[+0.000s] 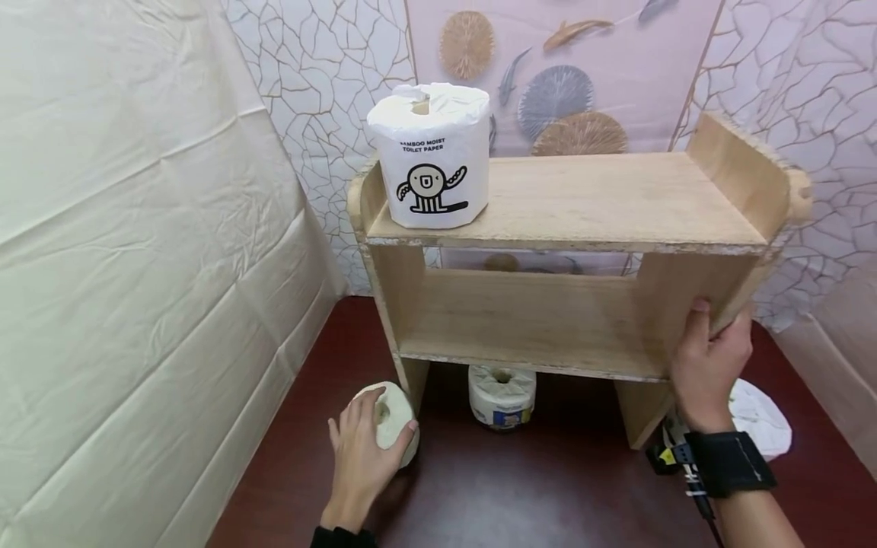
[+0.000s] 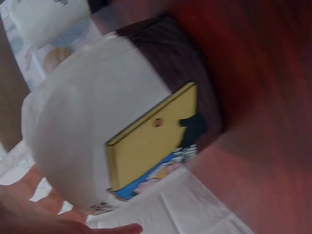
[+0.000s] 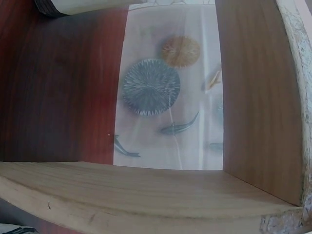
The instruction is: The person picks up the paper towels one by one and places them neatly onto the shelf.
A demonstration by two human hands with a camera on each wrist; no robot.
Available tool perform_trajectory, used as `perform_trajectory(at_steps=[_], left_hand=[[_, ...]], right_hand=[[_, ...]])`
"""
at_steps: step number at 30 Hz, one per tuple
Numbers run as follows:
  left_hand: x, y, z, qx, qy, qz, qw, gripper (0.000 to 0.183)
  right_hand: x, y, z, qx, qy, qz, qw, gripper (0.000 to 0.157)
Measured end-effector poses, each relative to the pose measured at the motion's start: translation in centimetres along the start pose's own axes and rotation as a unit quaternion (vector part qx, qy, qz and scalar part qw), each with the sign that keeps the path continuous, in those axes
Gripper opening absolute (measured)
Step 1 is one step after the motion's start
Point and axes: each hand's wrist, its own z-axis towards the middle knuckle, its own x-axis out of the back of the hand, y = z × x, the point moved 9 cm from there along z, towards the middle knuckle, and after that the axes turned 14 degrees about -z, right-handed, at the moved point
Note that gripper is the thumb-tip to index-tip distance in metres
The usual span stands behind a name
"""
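Observation:
A wooden two-tier shelf (image 1: 521,312) stands in the middle, its right side panel held by my right hand (image 1: 709,365). The thumb lies on the panel's inner face and the fingers go round its edge. At the shelf's left foot is a wrapped toilet paper roll (image 1: 393,422). My left hand (image 1: 366,441) is spread over this roll, thumb and fingers apart across its top. The left wrist view shows the roll's white wrapper (image 2: 92,107) with a yellow picture, and fingers (image 2: 53,201) beside it. In the right wrist view the shelf's wooden panel (image 3: 263,92) shows close up.
A larger toilet paper roll (image 1: 438,171) sits at the left of the top board. Another wrapped roll (image 1: 502,407) stands on the dark red tabletop (image 1: 479,487) beneath the shelf. Behind my right wrist lies a white roll (image 1: 760,422). Pale padded fabric (image 1: 137,304) borders the left side.

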Motion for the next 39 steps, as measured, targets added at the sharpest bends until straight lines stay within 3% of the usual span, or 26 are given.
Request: perform_trajectory(at_steps=[11, 20, 29, 39], left_hand=[[-0.1, -1.3, -1.3, -0.066, -0.026, -0.004, 0.9975, 0.066], [-0.2, -1.8, -2.0, -0.159, -0.043, -0.004, 0.9863, 0.058], [0.0, -2.5, -2.4, -0.176, -0.077, -0.004, 0.9814, 0.067], [0.3, -2.6, -2.6, -0.232, -0.054, 0.013, 0.9711, 0.056]], right_hand=[[0.2, -0.8, -0.2, 0.011, -0.008, 0.001, 1.0, 0.04], [0.0, 0.1, 0.0, 0.032, -0.01, 0.005, 0.999, 0.038], [0.0, 0.1, -0.1, 0.017, -0.005, -0.005, 1.0, 0.039], [0.0, 0.1, -0.1, 0.022, -0.002, 0.0, 1.0, 0.039]])
